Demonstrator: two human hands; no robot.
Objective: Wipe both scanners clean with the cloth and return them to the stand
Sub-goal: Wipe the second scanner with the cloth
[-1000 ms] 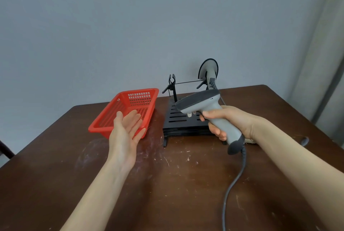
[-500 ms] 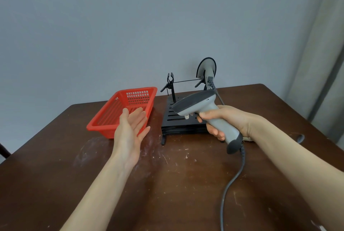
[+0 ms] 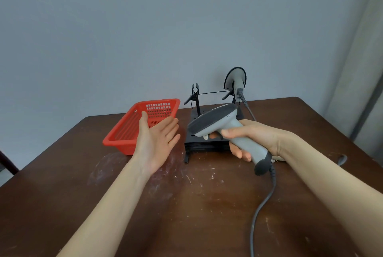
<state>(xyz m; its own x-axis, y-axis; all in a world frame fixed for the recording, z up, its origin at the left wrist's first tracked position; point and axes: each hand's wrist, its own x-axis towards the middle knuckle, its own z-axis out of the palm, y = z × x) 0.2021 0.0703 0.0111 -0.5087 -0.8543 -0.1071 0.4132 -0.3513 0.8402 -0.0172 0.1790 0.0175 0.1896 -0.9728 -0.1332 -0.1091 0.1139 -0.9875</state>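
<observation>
A dark brown table [image 3: 196, 225] stands against a plain grey wall [image 3: 145, 28]. Over it the right hand [image 3: 255, 138] grips the handle of a grey scanner [image 3: 219, 122], fingers curled round the handle and thumb lying along its top. The scanner's dark head points left and its cable [image 3: 263, 205] trails from the butt down toward the near edge. The left hand [image 3: 157, 138] hovers apart from it, palm up and fingers spread, holding nothing, just in front of the red basket [image 3: 122, 142]. Behind the held scanner sits the black stand [image 3: 195, 97], and the second scanner [image 3: 235, 79] hangs at the stand's right end.

No cloth is plainly in view. A pale edge shows under the right wrist and may be it, but I cannot tell.

The step in hand looks like getting the cloth to this first scanner. To do it well, the free hand should fetch the cloth while the right keeps the handle steady. The head and window face are best wiped first. The handle then needs a change of grip, since the fingers cover it. The cable wants slack so it does not drag on the stand.

The tabletop is scuffed, with pale scratches and smears at its middle. A small dark object [image 3: 342, 159] lies near its right edge. A pale curtain [image 3: 362, 70] hangs at the right, and part of a chair [image 3: 6, 161] shows at the left.
</observation>
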